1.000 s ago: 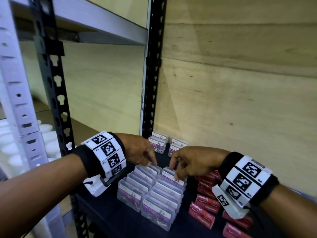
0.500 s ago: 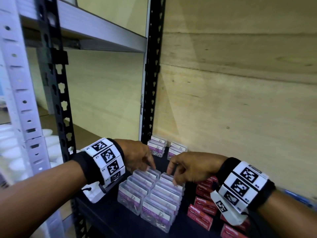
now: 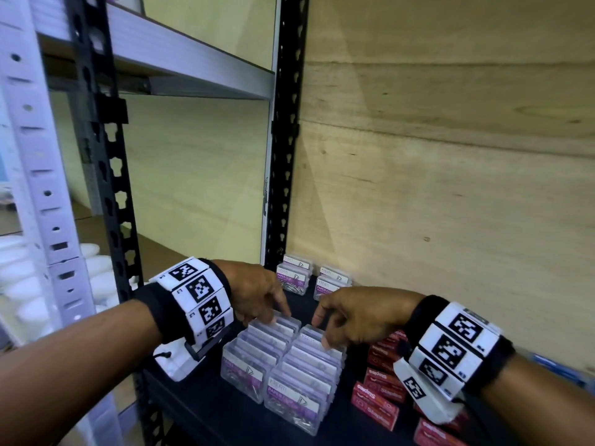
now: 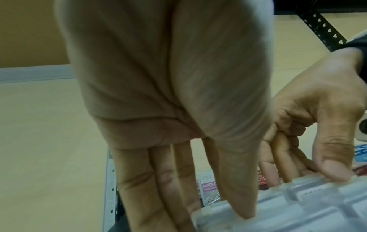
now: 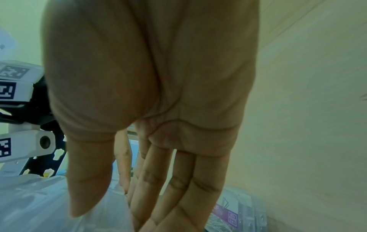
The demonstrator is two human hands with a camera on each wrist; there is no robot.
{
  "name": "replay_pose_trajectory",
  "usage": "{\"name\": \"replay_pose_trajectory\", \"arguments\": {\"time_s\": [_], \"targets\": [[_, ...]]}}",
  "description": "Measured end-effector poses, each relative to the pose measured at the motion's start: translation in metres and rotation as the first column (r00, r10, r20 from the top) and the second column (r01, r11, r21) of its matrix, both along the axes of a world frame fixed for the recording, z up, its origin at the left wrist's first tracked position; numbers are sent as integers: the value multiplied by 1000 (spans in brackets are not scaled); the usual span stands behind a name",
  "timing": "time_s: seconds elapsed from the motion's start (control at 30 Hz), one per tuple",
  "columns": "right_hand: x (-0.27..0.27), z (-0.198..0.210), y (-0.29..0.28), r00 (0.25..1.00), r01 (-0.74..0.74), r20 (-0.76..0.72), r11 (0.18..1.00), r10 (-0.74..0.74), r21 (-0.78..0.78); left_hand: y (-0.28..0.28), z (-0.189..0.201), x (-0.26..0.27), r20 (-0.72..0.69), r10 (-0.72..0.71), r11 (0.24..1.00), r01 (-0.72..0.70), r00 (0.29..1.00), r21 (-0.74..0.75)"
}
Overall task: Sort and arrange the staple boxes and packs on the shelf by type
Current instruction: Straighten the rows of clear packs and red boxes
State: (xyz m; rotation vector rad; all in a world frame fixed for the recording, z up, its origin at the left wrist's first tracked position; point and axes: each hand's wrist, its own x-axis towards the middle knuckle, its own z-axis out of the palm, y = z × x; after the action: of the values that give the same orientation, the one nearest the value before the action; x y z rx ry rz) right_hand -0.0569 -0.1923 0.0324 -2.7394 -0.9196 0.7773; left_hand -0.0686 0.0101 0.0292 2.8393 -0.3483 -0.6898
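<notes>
Two rows of clear paper clip boxes (image 3: 277,371) with purple labels stand side by side on the black shelf (image 3: 222,416). My left hand (image 3: 280,317) rests at the far end of the left row, fingers straight down behind it and thumb on the box tops (image 4: 298,204). My right hand (image 3: 322,333) does the same at the far end of the right row, fingers straight, thumb touching the lids (image 5: 39,204). Red staple boxes (image 3: 375,400) lie in a row to the right, partly under my right wrist.
Several more clear paper clip boxes (image 3: 297,278) stand at the back against the plywood wall (image 3: 450,188). A black slotted post (image 3: 283,156) rises at the back left corner. An upper shelf (image 3: 193,62) hangs overhead. White objects (image 3: 19,284) fill the neighbouring rack on the left.
Both hands stay at the far ends of the two rows, fingers a little straighter. The head view has shifted slightly.
</notes>
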Motion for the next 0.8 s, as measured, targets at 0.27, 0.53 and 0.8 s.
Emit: {"name": "replay_pose_trajectory", "arguments": {"time_s": [0.27,0.53,0.8], "targets": [[3,-2,1,999,-33,28,999,33,-19,0,0,1,-47,27,1000,-27,999,6],[12,-10,2,1000,-22,-7,1000,22,4,1,-1,6,-60,36,998,-38,998,-41],[29,-16,1,992,5,-126,999,0,41,10,-6,17,-147,28,988,-50,989,-146]]}}
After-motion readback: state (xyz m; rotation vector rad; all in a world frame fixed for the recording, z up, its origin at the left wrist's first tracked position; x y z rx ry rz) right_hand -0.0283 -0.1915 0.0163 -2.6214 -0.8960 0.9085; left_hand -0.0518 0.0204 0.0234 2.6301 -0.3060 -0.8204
